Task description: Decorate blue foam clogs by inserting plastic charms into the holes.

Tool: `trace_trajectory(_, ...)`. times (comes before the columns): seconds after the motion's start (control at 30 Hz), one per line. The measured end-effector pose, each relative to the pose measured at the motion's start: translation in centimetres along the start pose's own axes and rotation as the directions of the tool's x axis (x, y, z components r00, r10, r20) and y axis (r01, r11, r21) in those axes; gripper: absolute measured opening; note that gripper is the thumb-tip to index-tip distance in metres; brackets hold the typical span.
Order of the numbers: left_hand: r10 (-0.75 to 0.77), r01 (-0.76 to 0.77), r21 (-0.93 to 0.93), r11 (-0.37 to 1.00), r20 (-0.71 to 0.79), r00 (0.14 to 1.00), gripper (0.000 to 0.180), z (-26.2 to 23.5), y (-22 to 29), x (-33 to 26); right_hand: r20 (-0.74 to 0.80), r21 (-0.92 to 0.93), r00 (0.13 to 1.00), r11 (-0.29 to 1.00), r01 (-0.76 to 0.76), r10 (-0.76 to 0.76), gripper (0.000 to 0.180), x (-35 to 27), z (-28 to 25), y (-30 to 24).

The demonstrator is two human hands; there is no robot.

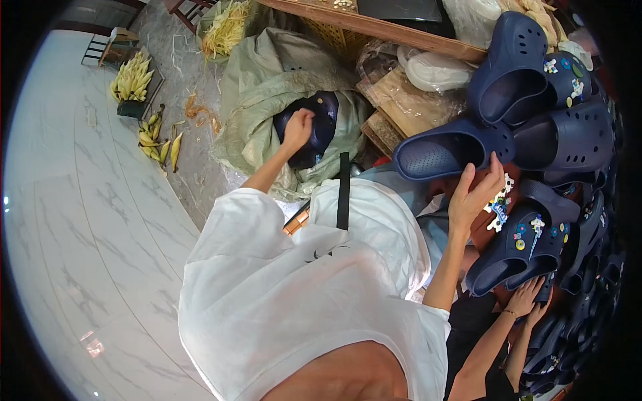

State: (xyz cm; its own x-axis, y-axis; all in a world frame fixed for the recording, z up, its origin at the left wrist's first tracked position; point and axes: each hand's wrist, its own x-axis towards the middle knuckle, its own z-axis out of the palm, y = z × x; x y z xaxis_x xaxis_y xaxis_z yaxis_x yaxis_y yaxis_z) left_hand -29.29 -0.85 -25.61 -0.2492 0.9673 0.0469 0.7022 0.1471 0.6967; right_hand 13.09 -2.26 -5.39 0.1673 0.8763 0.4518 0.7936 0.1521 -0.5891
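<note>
My left hand (298, 128) reaches into the mouth of a pale green woven sack (244, 110). Its fingers are curled above the dark navy clogs (324, 127) inside; whether anything small is pinched in them is hidden. On the right, my right hand (475, 194) has its fingers apart, with the tips at the near edge of a navy clog (438, 150) lying on its side of the pile. Beside that hand is a cluster of colourful shoe charms (499, 206). More navy clogs (509, 67) are heaped beyond, and some, such as a lower clog (505, 247), carry charms.
At the lower right, another person's hands (527, 299) touch a clog. A wooden-edged table (374, 25) crosses the top, above plastic-wrapped packages (408, 100). Corn cobs (134, 77) in a container and loose cobs (152, 138) are on the grey floor (194, 157) at left.
</note>
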Motion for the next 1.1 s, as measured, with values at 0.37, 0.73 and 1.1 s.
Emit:
trace_trajectory(0.37, -0.376, 0.415, 0.634, 0.652, -0.205, 0.904, 0.073, -8.5, -12.8, 1.3, -0.025, -0.01, 1.0, 1.0, 0.019, -0.019, 0.049, -0.2, 0.2, 0.1)
trace_trajectory(0.73, -0.45, 0.331, 0.551, 0.766, 0.092, 0.888, 0.074, -3.8, -14.9, 0.1, -0.011, 0.001, 1.0, 1.0, 0.008, -0.008, 0.049, 0.0, 0.2, -0.4)
trace_trajectory(1.1, -0.575, 0.468, 0.515, 0.718, 0.06, 0.816, 0.094, -0.4, -10.6, 1.1, 0.004, -0.057, 1.0, 0.998, 0.005, -0.005, 0.049, -0.3, 0.1, -0.1)
